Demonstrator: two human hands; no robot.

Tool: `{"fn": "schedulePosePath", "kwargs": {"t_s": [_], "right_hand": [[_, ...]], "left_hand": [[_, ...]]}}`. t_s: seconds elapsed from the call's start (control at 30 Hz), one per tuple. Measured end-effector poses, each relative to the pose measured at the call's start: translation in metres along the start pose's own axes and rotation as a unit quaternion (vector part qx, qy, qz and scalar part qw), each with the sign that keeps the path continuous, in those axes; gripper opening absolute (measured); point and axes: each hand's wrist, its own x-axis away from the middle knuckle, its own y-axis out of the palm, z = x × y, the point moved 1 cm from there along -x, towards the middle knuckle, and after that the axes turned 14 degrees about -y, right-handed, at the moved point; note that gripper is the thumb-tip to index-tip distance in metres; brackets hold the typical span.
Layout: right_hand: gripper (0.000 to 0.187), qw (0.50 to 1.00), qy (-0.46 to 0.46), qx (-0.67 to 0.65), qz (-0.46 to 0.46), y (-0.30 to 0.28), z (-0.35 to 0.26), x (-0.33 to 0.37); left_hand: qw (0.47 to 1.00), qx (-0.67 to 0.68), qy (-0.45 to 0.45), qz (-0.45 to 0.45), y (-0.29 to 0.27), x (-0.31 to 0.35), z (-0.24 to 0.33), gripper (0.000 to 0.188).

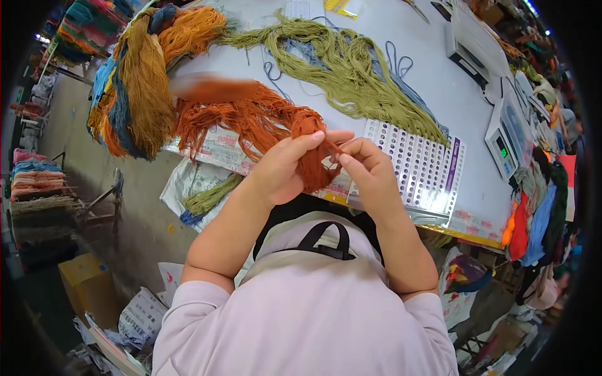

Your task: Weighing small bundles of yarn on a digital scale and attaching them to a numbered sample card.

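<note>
A rust-orange yarn hank (269, 119) lies spread along the near side of the table, its right end bunched up at my hands. My left hand (290, 160) is closed round that bunched end, thumb on top. Just to the right, my right hand (370, 166) pinches a few strands of the same yarn between thumb and fingertips. Those strands run short and taut from the bunch. Beyond my hands lies an olive-green yarn hank (338, 69), with blue-grey yarn (401, 88) partly under it.
A white perforated board (414, 169) lies right of my hands. Thick multicoloured hanks (138, 81) hang over the table's left edge. At the right stand a scale with a green display (505, 141) and another white device (470, 53). Scissors (417, 9) lie at the far edge.
</note>
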Motion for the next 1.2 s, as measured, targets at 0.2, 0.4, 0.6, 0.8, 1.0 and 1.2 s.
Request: {"fn": "schedulePosePath", "kwargs": {"t_s": [0.2, 0.4, 0.6, 0.8, 1.0, 1.2], "right_hand": [[0.010, 0.997, 0.017, -0.071, -0.002, -0.002, -0.006, 0.007], [0.016, 0.997, 0.019, -0.071, 0.020, 0.007, -0.021, 0.006], [0.010, 0.994, 0.038, 0.095, -0.037, 0.004, -0.021, 0.003], [0.004, 1.000, 0.016, -0.024, -0.004, -0.001, -0.025, 0.006], [0.006, 0.993, -0.008, -0.114, -0.022, 0.001, -0.027, 0.008], [0.007, 0.997, 0.017, -0.068, -0.025, -0.002, -0.038, 0.010]], "left_hand": [[0.993, -0.007, 0.089, 0.078, -0.001, 0.011, 0.003, 0.033], [0.988, -0.073, 0.105, 0.081, 0.021, 0.011, 0.005, 0.042], [0.997, -0.046, 0.049, -0.024, 0.018, 0.008, 0.008, 0.040], [0.991, -0.068, 0.105, 0.037, 0.022, 0.011, 0.009, 0.051], [0.984, -0.136, 0.111, -0.007, 0.019, 0.008, 0.011, 0.068], [0.973, -0.203, 0.106, 0.029, 0.040, 0.002, 0.014, 0.077]]}}
